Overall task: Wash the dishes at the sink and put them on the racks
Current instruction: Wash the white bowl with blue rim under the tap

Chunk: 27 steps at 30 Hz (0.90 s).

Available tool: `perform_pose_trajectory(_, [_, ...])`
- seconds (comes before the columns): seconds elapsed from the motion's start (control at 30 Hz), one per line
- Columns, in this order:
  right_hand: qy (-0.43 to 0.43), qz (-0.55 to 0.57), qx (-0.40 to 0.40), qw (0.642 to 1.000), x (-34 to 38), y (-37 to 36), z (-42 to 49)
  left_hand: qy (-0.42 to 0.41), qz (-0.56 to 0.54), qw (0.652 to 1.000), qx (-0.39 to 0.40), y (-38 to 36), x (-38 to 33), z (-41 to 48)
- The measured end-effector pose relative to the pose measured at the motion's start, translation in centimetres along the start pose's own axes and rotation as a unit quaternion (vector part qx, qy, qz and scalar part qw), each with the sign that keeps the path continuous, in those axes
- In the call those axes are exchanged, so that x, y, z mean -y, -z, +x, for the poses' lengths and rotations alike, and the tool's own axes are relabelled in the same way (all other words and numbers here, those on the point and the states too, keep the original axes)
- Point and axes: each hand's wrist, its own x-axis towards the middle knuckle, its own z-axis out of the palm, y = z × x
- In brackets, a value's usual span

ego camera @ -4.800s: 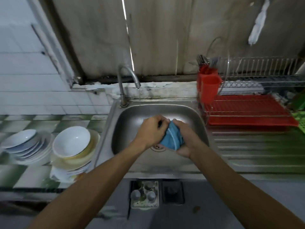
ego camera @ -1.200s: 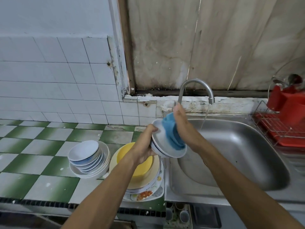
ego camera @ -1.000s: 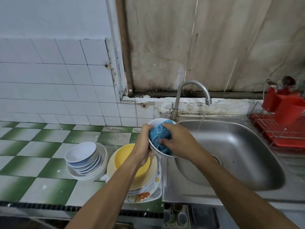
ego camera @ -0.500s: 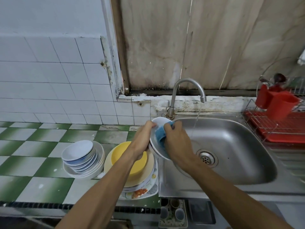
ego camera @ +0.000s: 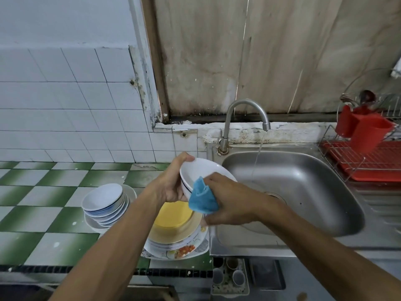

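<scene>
The white bowl [ego camera: 201, 171] is tipped up on its edge in the air, just over the left rim of the sink [ego camera: 308, 198]. My left hand [ego camera: 171, 186] grips it from the side away from the sink, thumb hooked over the top of the rim and the other fingers curled against its lower part. My right hand [ego camera: 235, 203] is bunched round a blue cloth [ego camera: 202, 198] and pinches it against the bowl's lower edge; I cannot tell whether the cloth sits on the inside or the outside of the bowl. Both hands are close together, with the bowl and the cloth between them. Directly left of the sink, below the bowl, a pile of plates [ego camera: 180, 244] rests on the counter with a yellow plate [ego camera: 173, 215] on top. Further left of the sink a stack of small white bowls [ego camera: 104, 199] sits on a larger white dish, on the green and white chequered counter [ego camera: 43, 192]. At the sink's back left corner stands the curved tap [ego camera: 245, 105], and a thin stream of water [ego camera: 257, 158] falls from it into the basin. To the right of the sink is a wire rack [ego camera: 338, 155] with a red tray [ego camera: 373, 168], and a red cup [ego camera: 368, 135] hangs at its near corner.
</scene>
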Motion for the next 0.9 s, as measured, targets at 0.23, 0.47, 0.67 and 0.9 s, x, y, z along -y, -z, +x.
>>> perform_pose_trajectory(0.23, [-0.038,0.387,-0.263,0.883,-0.7,0.9,-0.6,0.016,-0.016,1.0,0.006,0.3,0.8,0.9])
perform_pose_trajectory(0.47, [-0.272,0.651,-0.435,0.559,-4.1,-1.4,3.4,-0.085,-0.2,0.973,-0.073,-2.8,1.7,0.6])
perform_pose_trajectory(0.67, [-0.126,0.349,-0.574,0.73,-1.9,-8.5,3.6,-0.031,-0.409,0.909,-0.071,-5.0,2.7,2.1])
perform_pose_trajectory(0.9, [0.092,-0.106,-0.485,0.863,-2.6,-7.5,3.7,-0.158,-0.164,0.964,-0.14,-6.2,2.0,1.0])
